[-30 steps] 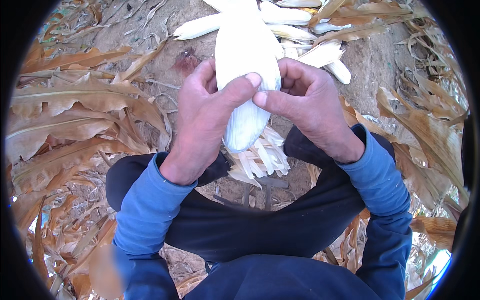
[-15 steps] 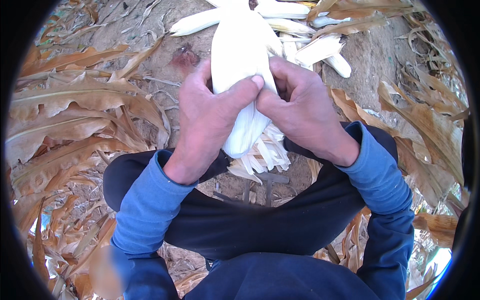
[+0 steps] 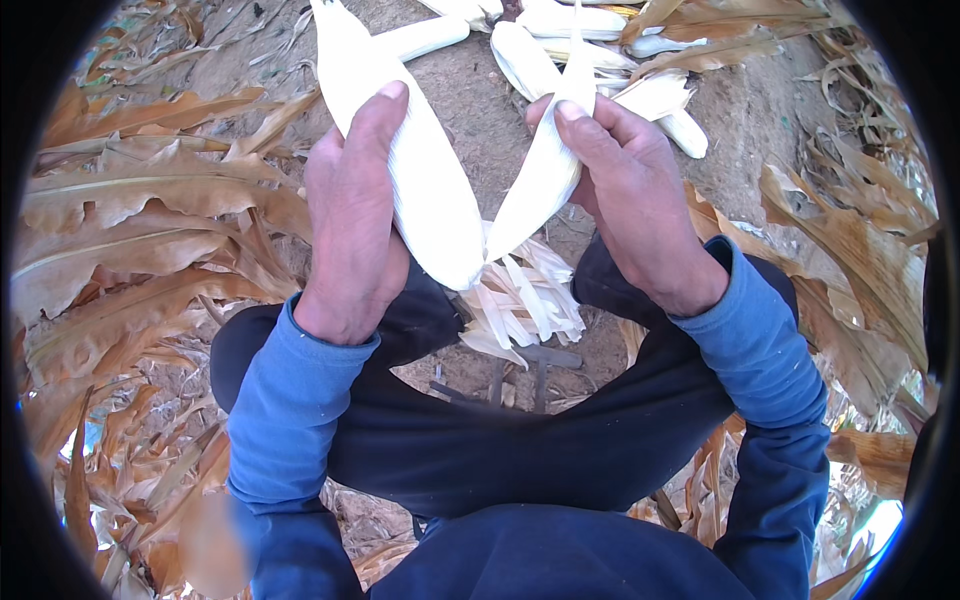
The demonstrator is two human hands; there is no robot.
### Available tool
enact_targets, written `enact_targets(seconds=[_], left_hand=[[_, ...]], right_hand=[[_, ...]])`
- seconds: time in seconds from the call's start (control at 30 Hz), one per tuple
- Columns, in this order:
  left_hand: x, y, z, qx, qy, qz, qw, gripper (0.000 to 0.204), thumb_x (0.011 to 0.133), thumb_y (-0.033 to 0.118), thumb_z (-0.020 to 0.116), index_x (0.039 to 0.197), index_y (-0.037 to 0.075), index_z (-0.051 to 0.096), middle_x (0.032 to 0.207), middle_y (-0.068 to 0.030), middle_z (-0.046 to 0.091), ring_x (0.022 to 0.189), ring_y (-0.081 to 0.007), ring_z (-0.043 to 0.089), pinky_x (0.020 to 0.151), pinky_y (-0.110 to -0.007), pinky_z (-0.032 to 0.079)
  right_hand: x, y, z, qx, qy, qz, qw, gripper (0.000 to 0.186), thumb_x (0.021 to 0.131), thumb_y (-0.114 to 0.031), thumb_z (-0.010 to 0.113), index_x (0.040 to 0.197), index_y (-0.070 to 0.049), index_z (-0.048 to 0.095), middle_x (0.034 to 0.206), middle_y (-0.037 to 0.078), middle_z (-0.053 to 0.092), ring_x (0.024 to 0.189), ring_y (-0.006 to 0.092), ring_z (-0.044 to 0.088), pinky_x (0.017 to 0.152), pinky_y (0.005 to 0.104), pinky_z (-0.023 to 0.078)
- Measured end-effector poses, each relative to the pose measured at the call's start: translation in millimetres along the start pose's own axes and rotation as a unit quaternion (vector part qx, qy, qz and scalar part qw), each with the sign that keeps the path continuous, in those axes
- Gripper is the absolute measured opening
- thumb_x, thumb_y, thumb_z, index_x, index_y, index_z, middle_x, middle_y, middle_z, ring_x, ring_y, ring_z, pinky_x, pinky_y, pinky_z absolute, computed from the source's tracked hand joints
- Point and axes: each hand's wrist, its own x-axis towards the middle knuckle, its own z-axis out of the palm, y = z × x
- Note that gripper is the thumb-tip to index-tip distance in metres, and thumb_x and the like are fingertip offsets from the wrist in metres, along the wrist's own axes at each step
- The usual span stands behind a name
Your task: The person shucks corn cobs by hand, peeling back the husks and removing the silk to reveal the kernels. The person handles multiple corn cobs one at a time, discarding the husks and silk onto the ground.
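Note:
A long ear of corn (image 3: 425,170), wrapped in pale husk, slants across in front of me. My left hand (image 3: 350,215) is closed around its left side, the thumb lying along it. In my right hand (image 3: 640,195) a broad white husk leaf (image 3: 540,190) is pinched between thumb and fingers. The leaf spreads away from the ear to the right, and the two meet at their near ends. Whether kernels show beneath is hidden. Below them, between my legs, lies a heap of torn husk strips (image 3: 525,300).
Several pale ears of corn (image 3: 570,20) lie piled on the bare soil (image 3: 450,100) ahead. Dry brown corn leaves (image 3: 150,200) crowd the left, and more dry leaves (image 3: 850,260) stand at the right. My crossed legs (image 3: 520,450) frame the near ground.
My hands have moved apart. The husk leaf has been pulled open to the right, while the ear has tilted and shifted left with my left hand.

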Motion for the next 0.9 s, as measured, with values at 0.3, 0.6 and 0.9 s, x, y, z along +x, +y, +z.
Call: enact_targets(seconds=[0.3,0.6,0.9], left_hand=[[5.6,-5.6,3.2,-0.080,0.076,0.012,0.994,0.040,0.097,0.032,0.052,0.107,-0.007,0.052,0.085,-0.0158,0.064,0.078,-0.0204,0.067,0.066,-0.032,0.056],[8.8,-14.3,0.4,-0.183,-0.027,-0.095,0.978,0.038,0.099,0.039,0.045,0.105,0.002,0.051,0.087,-0.0112,0.060,0.074,-0.0216,0.064,0.067,-0.035,0.056],[9.7,-17.2,-0.6,-0.025,-0.094,-0.100,0.990,0.046,0.097,0.046,0.049,0.110,0.002,0.057,0.092,-0.0066,0.063,0.069,-0.0133,0.063,0.059,-0.027,0.054]], right_hand=[[-14.9,-1.9,23.4,0.082,-0.113,-0.136,0.981,0.051,0.098,-0.048,0.051,0.106,0.000,0.063,0.080,0.004,0.065,0.076,0.0092,0.062,0.065,0.0245,0.050],[-9.7,-8.2,9.7,0.347,-0.189,0.067,0.916,0.036,0.107,-0.036,0.026,0.098,-0.008,0.045,0.056,-0.007,0.033,0.049,0.0059,0.038,0.061,0.0303,0.050],[-8.6,-9.4,7.1,0.170,-0.141,0.147,0.964,0.031,0.104,-0.036,0.044,0.095,-0.008,0.056,0.059,-0.009,0.028,0.047,0.0017,0.028,0.041,0.0172,0.027]])
